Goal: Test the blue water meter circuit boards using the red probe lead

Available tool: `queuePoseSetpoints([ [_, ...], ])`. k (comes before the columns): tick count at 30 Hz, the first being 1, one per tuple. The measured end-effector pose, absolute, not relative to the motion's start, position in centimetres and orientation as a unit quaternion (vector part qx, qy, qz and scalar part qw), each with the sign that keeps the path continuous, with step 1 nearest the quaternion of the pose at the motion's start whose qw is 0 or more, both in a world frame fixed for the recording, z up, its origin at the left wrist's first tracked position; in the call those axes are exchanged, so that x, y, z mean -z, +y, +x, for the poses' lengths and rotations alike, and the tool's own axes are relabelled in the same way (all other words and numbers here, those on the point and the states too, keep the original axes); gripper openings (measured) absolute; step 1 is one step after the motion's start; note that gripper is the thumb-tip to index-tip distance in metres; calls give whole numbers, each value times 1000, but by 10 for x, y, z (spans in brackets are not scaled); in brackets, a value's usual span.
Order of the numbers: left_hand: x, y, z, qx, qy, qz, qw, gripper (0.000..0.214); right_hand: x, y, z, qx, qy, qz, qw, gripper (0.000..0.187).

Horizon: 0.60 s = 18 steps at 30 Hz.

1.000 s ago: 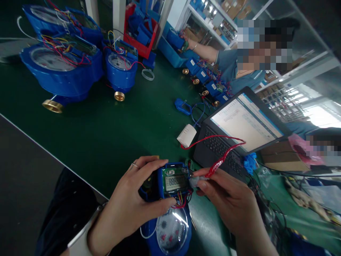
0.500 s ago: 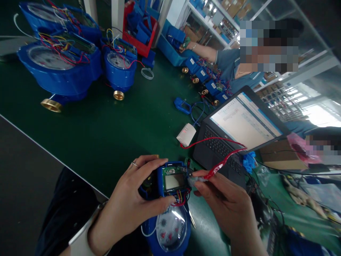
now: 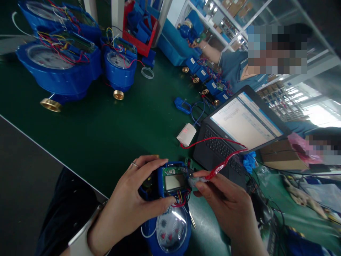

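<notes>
A small blue water meter (image 3: 170,227) with a clear dial lies at the near edge of the green table (image 3: 106,131). On top of it sits a green circuit board with a blank LCD (image 3: 174,181). My left hand (image 3: 130,202) wraps around the meter and board, thumb under the display. My right hand (image 3: 226,206) pinches a red-wired connector (image 3: 213,174) against the board's right edge. Red wires run from it towards the laptop.
An open laptop (image 3: 239,124) stands right of the meter, a white box (image 3: 186,134) beside it. Large blue meters (image 3: 58,67) with loose wires stand at the far left. A co-worker across the table lifts a blue meter (image 3: 190,26); a row of small meters (image 3: 210,85) lies before them.
The LCD showed digits a second ago and is blank now. The co-worker's hand has lifted a blue meter from the bin. My hands have barely moved.
</notes>
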<state>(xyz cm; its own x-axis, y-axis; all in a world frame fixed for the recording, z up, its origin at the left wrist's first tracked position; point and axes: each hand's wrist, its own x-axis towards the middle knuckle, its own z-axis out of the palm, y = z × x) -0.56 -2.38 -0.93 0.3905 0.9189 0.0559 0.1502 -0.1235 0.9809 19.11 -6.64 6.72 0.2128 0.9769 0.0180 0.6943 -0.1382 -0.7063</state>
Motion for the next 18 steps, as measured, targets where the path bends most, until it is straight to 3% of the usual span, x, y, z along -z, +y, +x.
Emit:
queuePoseSetpoints([
  [18, 9, -23, -7, -366, 407, 643, 536, 56, -66, -72, 187, -213, -597, -711, 303, 12],
])
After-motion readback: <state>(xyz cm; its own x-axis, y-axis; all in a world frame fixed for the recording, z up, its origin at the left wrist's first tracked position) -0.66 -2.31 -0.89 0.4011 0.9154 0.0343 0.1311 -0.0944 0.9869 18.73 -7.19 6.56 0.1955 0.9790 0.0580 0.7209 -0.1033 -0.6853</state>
